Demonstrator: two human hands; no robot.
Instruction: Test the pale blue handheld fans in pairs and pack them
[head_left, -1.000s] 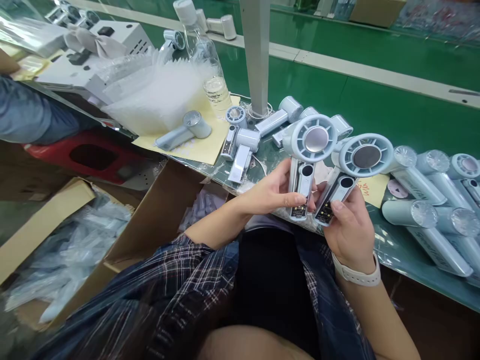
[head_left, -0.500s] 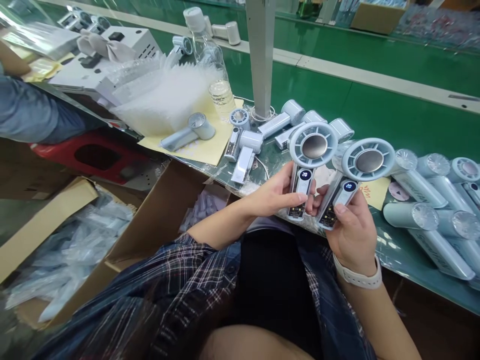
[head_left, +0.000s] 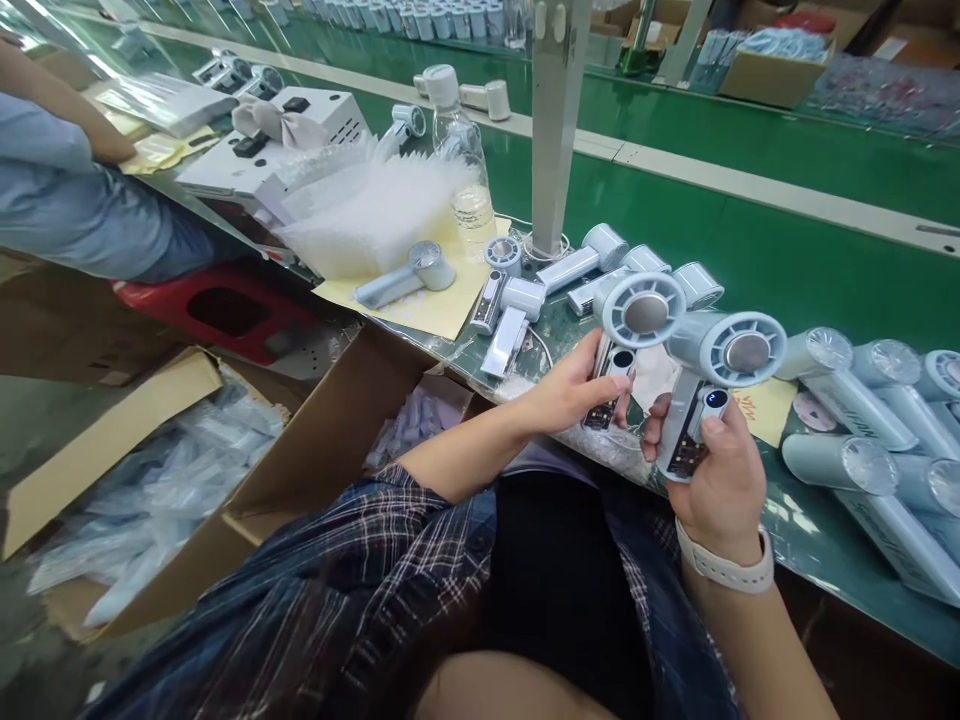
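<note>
My left hand (head_left: 581, 388) is closed round the handle of a light blue handheld fan (head_left: 643, 308), its thumb on the front beside a small round display. A second such fan (head_left: 744, 350) is gripped in my right hand (head_left: 724, 480), with the thumb just below its display. Both fans are upright with their round grilles towards me, and their heads are close together. Behind them, several more fans (head_left: 604, 245) lie on the green table. Wrapped fans (head_left: 862, 408) are piled to the right of my right hand.
A metal post (head_left: 555, 150) rises behind the fans. Left of it stand a bottle (head_left: 474, 215), a stack of clear bags (head_left: 375, 205) and a white box (head_left: 255, 170). Below is a carton (head_left: 300, 450) of wrapped pieces. At far left is a person's sleeve (head_left: 82, 190).
The view has shifted, so the table items appear lower and further right. Both fans have tilted, showing more of the right fan's side. The displays no longer read a clear 20.
</note>
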